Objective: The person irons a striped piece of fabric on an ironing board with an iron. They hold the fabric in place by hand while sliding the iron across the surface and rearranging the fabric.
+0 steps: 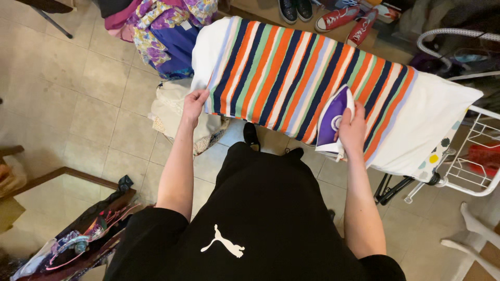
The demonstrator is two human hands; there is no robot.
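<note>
Right hand (pixel 353 130) wrapped around iron (pixel 333 119), which rests on striped cloth (pixel 291 73) near its front edge | left hand (pixel 194 104) pinching cloth's left front corner | cloth spread flat over white-covered board (pixel 437 119) | clothes pile (pixel 166 26) and red shoes (pixel 346 21) on floor beyond board.

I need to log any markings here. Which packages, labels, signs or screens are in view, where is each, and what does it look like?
Garment tag: small white square on the floral clothes pile, top left of the ironing board.
Logo print: white leaping-animal shape on the person's black top, bottom centre.
No packages, signs or screens show.
</note>
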